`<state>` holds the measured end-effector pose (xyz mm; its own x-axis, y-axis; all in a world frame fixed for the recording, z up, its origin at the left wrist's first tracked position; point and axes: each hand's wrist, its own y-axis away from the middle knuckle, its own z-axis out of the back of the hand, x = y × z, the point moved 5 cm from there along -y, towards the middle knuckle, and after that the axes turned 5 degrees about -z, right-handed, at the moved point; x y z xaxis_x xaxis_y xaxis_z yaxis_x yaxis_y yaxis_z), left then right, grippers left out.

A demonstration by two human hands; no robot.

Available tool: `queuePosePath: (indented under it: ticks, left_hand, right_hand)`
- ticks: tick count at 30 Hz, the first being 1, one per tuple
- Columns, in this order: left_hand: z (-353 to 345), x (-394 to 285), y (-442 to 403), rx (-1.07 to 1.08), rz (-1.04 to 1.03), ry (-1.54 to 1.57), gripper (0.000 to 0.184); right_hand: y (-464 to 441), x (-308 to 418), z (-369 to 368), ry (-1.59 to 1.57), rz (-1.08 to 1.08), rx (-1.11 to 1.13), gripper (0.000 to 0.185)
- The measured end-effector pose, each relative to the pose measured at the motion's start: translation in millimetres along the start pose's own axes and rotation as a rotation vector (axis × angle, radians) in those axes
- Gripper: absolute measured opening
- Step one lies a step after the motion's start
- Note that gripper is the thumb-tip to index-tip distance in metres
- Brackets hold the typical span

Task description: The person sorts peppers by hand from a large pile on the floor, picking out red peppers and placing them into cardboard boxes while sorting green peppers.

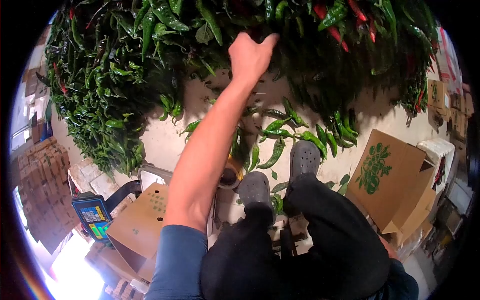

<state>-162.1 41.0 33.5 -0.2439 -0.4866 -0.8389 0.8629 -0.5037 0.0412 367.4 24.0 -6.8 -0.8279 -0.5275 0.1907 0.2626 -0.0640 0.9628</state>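
My left hand [251, 56] reaches forward to the lower edge of a big heap of green chili peppers [105, 75]. Its fingers curl away from me into the shadow among the peppers, the thumb is on the right, and what they hold is hidden. Red peppers [357, 10] show here and there in the heap. Below the hand, loose green peppers [272, 152] lie scattered on the pale floor [195, 97]. Only a sliver of my right forearm [388, 248] shows beside my right knee; the hand itself is out of sight.
My grey clogs [306, 159] stand among loose peppers. An open cardboard box [385, 177] with a green vegetable print is at the right. On the left are another cardboard box [142, 220], a scale display [92, 216] and stacked cartons [42, 187]. A tape roll [229, 177] lies near my left foot.
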Motion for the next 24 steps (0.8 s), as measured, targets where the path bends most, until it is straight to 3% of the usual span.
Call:
queuePosePath:
  ticks: [1,2,4,6,8,12,16,19,22,24]
  left_hand:
    - [-5,1,-11,0.067,0.107,-0.058,0.06]
    - [-12,3,-15,-0.044,0.039,-0.083,0.075]
    - [-20,3,-16,-0.076,-0.003,-0.194,0.068]
    - [-28,20,-17,-0.047,-0.021,-0.379,0.055]
    - [-30,22,-17,-0.039,-0.057,-0.499,0.033]
    - [-30,19,-19,-0.068,-0.09,-0.498,0.013]
    - [-19,15,-14,-0.123,-0.168,-0.391,0.015]
    - [-10,16,4,-0.019,-0.171,-0.313,0.016]
    - [-5,24,36,0.32,0.124,0.156,0.016]
    - [4,24,69,0.397,0.105,0.211,0.014]
  right_hand:
    - [-15,13,18,-0.037,0.043,-0.094,0.024]
    - [-28,27,40,-0.09,0.102,-0.219,0.024]
    - [-46,62,95,-0.155,0.281,-0.556,0.026]
    - [-52,79,131,-0.398,0.24,-0.706,0.026]
    - [-62,92,138,-0.614,0.265,-0.668,0.025]
    - [-70,132,137,-0.464,0.379,-0.549,0.026]
    - [-71,158,150,-0.413,0.465,-0.53,0.027]
    - [-79,168,170,-0.393,0.462,-0.564,0.027]
    - [-75,184,201,-0.429,0.513,-0.568,0.029]
    - [-78,190,222,-0.512,0.55,-0.571,0.031]
